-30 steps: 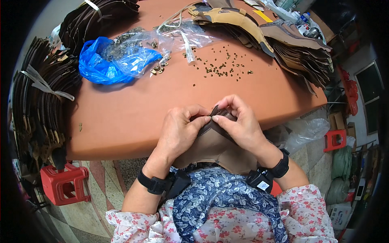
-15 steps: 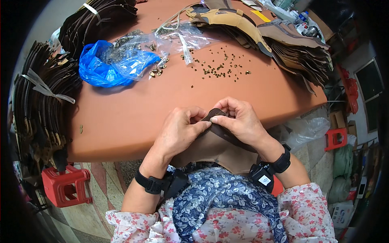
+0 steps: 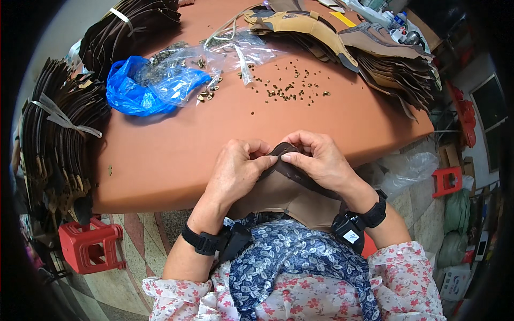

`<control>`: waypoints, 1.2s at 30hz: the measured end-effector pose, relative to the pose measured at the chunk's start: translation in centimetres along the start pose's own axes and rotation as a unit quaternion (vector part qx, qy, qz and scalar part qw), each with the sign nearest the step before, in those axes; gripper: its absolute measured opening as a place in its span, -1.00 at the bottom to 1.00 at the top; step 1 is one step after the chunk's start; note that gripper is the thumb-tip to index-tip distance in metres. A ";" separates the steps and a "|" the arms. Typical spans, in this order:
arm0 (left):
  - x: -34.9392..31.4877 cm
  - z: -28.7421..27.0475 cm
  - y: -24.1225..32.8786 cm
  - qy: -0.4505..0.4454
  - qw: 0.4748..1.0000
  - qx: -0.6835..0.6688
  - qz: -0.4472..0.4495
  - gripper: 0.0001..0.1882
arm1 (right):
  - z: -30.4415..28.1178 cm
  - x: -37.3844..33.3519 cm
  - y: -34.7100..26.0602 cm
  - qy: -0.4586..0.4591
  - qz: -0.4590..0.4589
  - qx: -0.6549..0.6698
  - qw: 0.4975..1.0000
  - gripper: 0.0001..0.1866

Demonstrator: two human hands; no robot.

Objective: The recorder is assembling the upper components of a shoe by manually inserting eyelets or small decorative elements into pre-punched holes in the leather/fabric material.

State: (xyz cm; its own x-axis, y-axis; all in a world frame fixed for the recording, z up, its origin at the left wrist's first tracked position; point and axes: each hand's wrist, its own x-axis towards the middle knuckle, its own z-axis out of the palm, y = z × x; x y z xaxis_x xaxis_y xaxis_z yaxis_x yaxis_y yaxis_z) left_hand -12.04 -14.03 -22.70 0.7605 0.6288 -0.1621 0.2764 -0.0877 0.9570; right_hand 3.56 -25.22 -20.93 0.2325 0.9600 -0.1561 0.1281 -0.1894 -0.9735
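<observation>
Brown leather-like pc (image 3: pixel 302 203) w/ dark edge (image 3: pixel 293 174) is at the near side of the table (image 3: pixel 214 139), over the person's lap. L hand (image 3: pixel 233 171) & R hand (image 3: pixel 321 160) both pinch that edge, thumbtips close together; fingers behind mostly hidden. Looks mid-work on this pc, prob. not finished; can't tell if anything's fixed at the pinch. Loose brass-coloured bits (image 3: pixel 289 86) lie unused beyond, nr the blue bag (image 3: pixel 128 88). Dark stack (image 3: pixel 61 142) at L is tied; brown pile (image 3: pixel 393 75) at far R, done or not unclear.
</observation>
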 end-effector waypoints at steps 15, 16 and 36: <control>0.0 0.1 0.2 0.014 1.000 0.017 0.018 -0.85 | -5.1 0.4 1.8 0.206 -0.099 -0.166 0.959 -0.82; 0.1 0.2 0.1 0.014 1.000 0.011 0.017 -0.85 | -6.5 0.9 2.0 0.229 -0.103 -0.200 0.947 -0.82; 0.0 0.1 -0.1 0.028 1.000 0.003 0.008 -0.85 | -9.1 6.9 1.3 0.180 -0.159 -0.447 0.862 -0.89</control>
State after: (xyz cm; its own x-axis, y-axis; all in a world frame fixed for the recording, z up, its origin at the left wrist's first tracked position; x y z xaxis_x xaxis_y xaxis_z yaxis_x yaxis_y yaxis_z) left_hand -12.01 -14.09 -22.86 0.7314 0.6689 -0.1328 0.2675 -0.1023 0.9581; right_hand 14.12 -20.69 -21.71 0.3125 0.8967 0.3135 0.8943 -0.1664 -0.4154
